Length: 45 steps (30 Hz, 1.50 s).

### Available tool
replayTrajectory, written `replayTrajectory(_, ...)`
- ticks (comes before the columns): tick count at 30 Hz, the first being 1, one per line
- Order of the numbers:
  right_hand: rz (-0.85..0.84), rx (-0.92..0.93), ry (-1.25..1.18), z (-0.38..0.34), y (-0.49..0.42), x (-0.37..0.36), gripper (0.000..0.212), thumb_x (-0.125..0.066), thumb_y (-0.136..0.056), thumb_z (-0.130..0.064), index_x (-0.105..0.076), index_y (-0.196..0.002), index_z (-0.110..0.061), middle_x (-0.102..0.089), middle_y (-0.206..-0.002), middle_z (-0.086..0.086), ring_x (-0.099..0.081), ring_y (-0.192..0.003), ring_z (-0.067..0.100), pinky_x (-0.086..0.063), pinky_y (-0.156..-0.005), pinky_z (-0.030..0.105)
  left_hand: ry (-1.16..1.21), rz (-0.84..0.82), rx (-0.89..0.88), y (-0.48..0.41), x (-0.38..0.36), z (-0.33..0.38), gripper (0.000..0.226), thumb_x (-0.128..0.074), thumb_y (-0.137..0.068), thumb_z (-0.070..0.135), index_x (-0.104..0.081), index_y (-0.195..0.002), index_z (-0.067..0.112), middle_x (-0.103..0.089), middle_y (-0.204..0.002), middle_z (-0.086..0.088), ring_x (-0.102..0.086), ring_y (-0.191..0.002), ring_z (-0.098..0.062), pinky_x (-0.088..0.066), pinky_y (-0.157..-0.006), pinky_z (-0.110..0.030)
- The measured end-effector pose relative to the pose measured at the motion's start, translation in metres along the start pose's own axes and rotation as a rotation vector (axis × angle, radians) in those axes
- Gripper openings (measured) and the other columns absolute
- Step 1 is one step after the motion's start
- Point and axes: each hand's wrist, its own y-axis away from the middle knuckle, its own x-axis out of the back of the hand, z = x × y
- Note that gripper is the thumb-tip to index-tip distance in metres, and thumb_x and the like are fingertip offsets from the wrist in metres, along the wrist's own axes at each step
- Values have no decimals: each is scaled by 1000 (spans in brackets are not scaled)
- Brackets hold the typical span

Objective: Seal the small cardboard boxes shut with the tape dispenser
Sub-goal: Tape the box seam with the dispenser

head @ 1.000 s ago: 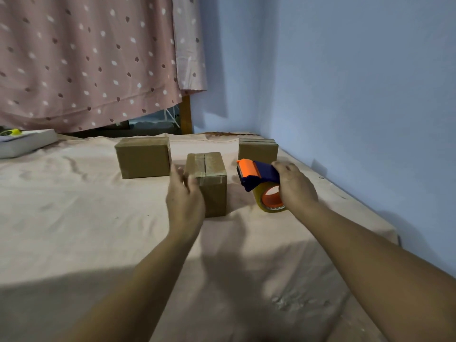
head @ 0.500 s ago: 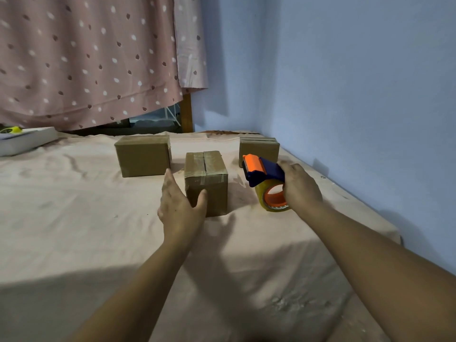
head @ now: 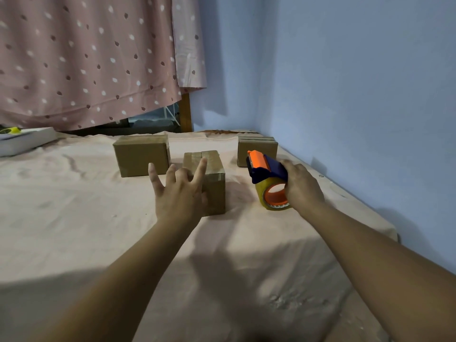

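Three small cardboard boxes stand on a pink sheet. The middle box (head: pixel 214 178) is nearest, with clear tape along its top seam. My left hand (head: pixel 179 193) hovers in front of its left side, fingers spread and straight, holding nothing. A wider left box (head: pixel 141 155) stands behind it. The right box (head: pixel 256 145) is by the wall. My right hand (head: pixel 302 185) grips the blue and orange tape dispenser (head: pixel 267 180) with its roll of clear tape, just right of the middle box and low over the sheet.
The pink sheet (head: pixel 74 218) covers a bed that ends at the blue wall (head: pixel 357 95) on the right. A dotted curtain (head: pixel 86 58) hangs behind. A white book (head: pixel 27 140) lies at the far left edge.
My left hand has let go of the middle box, drawn back and spread its fingers. The right hand with the dispenser has shifted slightly right and away from the box.
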Motion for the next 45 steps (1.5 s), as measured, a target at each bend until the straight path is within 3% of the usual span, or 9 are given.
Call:
replayTrajectory(4, -14, -32, -11, 4, 3, 2, 56, -55, -92, -8, -31, -141, -23, -47, -128, 11, -54, -111, 30, -48, -88, 36, -3, -66, -2, -7, 10, 3, 41, -42, -96, 36, -41, -136, 29, -50, -135, -7, -31, -136, -29, 6, -111, -60)
replayTrajectory(7, -11, -36, -8, 7, 7, 2, 57, -56, -92, -9, -30, -140, -22, -46, -130, 12, -54, -110, 31, -48, -87, 37, 97, -79, -8, -16, 17, 7, 39, -45, -96, 39, -53, -130, 21, -42, -142, -8, -33, -135, -28, -21, -112, -50)
replayTrajectory(11, -5, -19, -9, 9, 11, 4, 57, -54, -91, -7, -30, -141, -21, -45, -128, 13, -55, -107, 33, -48, -84, 39, 241, -178, -14, -26, 24, 15, 54, -53, -92, 48, -48, -130, 11, -48, -130, -10, -52, -115, -28, -47, -87, -36)
replayTrajectory(15, 3, -1, -4, 8, 12, 4, 53, -49, -92, -7, -31, -139, -20, -46, -123, 13, -55, -101, 34, -47, -78, 38, 74, -124, -138, -15, 11, 23, 47, -48, -95, 40, -33, -136, 22, -52, -127, -13, -51, -116, -31, -41, -97, -38)
replayTrajectory(23, -15, -42, 10, 12, 16, 6, 59, -60, -89, -12, -29, -138, -20, -45, -127, 12, -54, -108, 29, -51, -83, 37, 123, -78, -124, -19, -3, 37, 45, -43, -95, 50, -39, -132, 23, -27, -154, -8, -27, -141, -30, -17, -114, -47)
replayTrajectory(29, -37, 83, 164, 3, 14, 17, 53, -58, -91, -20, -30, -136, -16, -50, -125, 9, -53, -107, 25, -47, -73, 33, 186, -32, -7, -19, -10, 34, 39, -41, -93, 53, -43, -123, 28, -50, -135, 2, -43, -128, -23, -17, -110, -58)
replayTrajectory(35, -43, 232, 117, -8, 9, 26, 48, -57, -88, -19, -36, -131, -13, -47, -121, 11, -46, -108, 27, -48, -79, 36, 129, -38, -171, -30, -8, 5, 42, -50, -89, 53, -45, -122, 27, -55, -127, 1, -49, -121, -27, -20, -109, -55)
replayTrajectory(41, -146, 307, 248, -36, 4, 29, 67, -52, -93, -22, -15, -147, -36, -40, -114, 11, -45, -105, 27, -46, -83, 35, 157, -49, -182, -31, -13, -21, 42, -56, -87, 51, -49, -118, 24, -59, -119, 1, -52, -116, -27, -22, -111, -52)
replayTrajectory(45, -215, 301, 292, -54, 1, 28, 62, -44, -95, -16, -17, -147, -37, -43, -113, 13, -46, -100, 29, -38, -78, 35, 189, -88, -145, -26, -11, -27, 38, -58, -89, 41, -46, -121, 24, -57, -125, 1, -52, -118, -27, -14, -112, -57)
